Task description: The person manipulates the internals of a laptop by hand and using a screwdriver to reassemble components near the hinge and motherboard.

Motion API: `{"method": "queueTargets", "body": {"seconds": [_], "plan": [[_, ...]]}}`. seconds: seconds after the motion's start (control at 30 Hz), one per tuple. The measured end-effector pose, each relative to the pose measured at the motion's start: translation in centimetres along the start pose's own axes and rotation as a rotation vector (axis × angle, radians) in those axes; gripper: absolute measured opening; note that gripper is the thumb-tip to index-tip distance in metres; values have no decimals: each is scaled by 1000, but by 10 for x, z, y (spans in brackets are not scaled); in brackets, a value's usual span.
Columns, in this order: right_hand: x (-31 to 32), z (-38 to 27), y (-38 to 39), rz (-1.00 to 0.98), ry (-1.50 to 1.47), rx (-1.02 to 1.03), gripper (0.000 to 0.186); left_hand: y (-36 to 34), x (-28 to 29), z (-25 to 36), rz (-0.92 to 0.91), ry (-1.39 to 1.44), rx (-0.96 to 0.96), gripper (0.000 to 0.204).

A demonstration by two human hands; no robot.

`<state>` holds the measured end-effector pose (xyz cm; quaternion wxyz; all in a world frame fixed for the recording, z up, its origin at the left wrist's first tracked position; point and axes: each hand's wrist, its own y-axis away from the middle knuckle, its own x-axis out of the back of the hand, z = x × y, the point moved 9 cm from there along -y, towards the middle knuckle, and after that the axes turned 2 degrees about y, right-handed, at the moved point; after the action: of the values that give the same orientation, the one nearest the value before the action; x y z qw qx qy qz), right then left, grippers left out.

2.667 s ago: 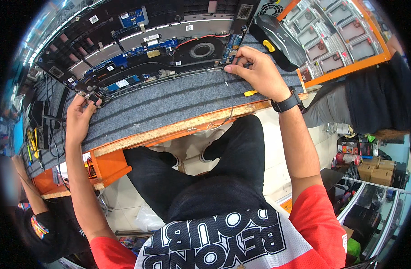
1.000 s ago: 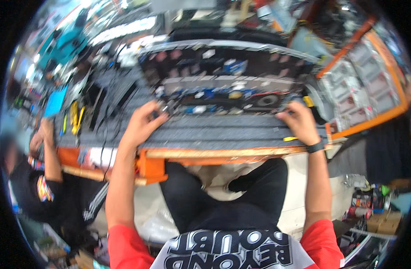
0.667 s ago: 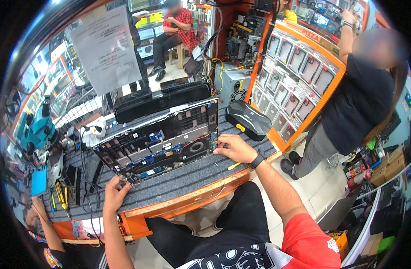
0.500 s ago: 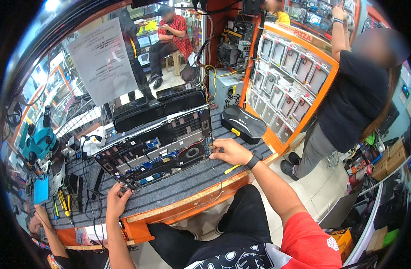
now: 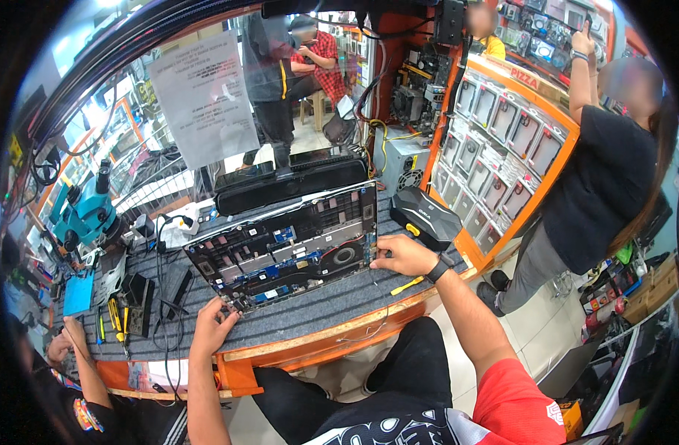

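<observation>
An opened laptop (image 5: 287,248) lies bottom-up on a grey felt mat (image 5: 310,311), its circuit boards, fan and battery area exposed. My left hand (image 5: 215,326) grips its near left corner. My right hand (image 5: 399,256), with a black watch on the wrist, holds the near right corner by the fan. A small yellow tool (image 5: 406,285) lies on the mat just in front of my right hand.
A black case (image 5: 425,215) sits right of the laptop, a long black bag (image 5: 287,185) behind it. Left: a teal microscope (image 5: 84,211), cables, pliers (image 5: 117,315), a blue pad (image 5: 78,291). Another person's hand (image 5: 58,345) rests at far left. A person (image 5: 591,185) stands by the orange display rack (image 5: 495,133).
My view has lifted from looking down at the bench to facing the shop. Both hands have stayed on the laptop's near corners.
</observation>
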<state>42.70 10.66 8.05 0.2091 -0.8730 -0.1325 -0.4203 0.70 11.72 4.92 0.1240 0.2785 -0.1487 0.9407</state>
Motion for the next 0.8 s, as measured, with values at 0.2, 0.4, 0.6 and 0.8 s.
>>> {"method": "queueTargets", "body": {"seconds": [0.2, 0.4, 0.6, 0.8], "plan": [[2, -2, 0, -4, 7, 13, 30, -1, 0, -1, -33, -57, -8, 24], [1, -3, 0, 20, -31, 31, 30, -1, 1, 7, 2, 16, -27, 24], [0, -2, 1, 12, -51, 28, 31, 0, 0, 4, -2, 41, -5, 23], [0, -3, 1, 3, -6, 18, 32, 1, 1, 5, 0, 3, -33, 23]]}}
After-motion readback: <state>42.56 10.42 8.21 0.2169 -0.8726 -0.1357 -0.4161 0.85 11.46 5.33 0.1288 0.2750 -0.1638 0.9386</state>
